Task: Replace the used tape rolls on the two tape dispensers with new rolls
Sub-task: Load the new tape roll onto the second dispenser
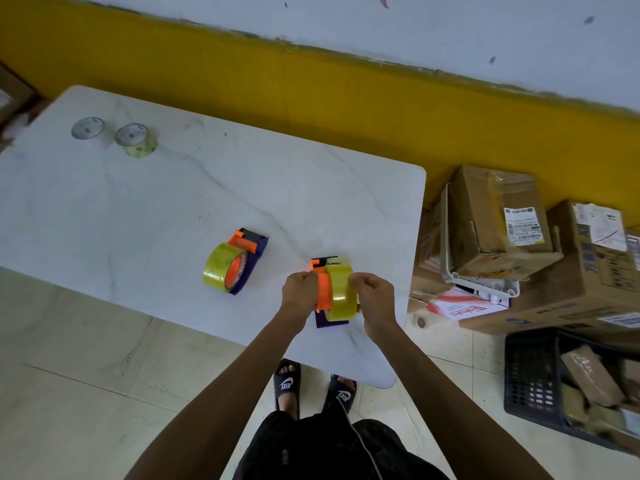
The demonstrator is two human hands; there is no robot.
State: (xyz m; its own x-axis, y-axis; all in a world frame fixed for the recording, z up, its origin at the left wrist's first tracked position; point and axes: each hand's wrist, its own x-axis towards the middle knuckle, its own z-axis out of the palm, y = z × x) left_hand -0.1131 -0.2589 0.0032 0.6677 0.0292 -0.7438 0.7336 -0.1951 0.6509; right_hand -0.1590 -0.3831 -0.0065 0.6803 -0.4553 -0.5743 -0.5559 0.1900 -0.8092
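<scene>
Both my hands are clamped on this one: left hand [300,289] gripping the orange dispenser [323,289], right hand [375,296] pinching the fresh yellow roll [341,294] sitting between them, its axis running hand to hand. Looks nearly seated to me. The other dispenser [239,263], already loaded, lies off past my left hand; the used rolls [136,140] are way out beyond it.

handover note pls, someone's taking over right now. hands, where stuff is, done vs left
Left hand: gripping the orange side of the near dispenser.
Right hand: on the full yellow roll seated on that dispenser's hub, at the table's near edge.
Second dispenser: lying mid-table, full roll already on it.
Two nearly spent rolls: far left corner.
Done: both old rolls off, one dispenser reloaded.
Left: finish seating this roll, maybe thread tape.
</scene>
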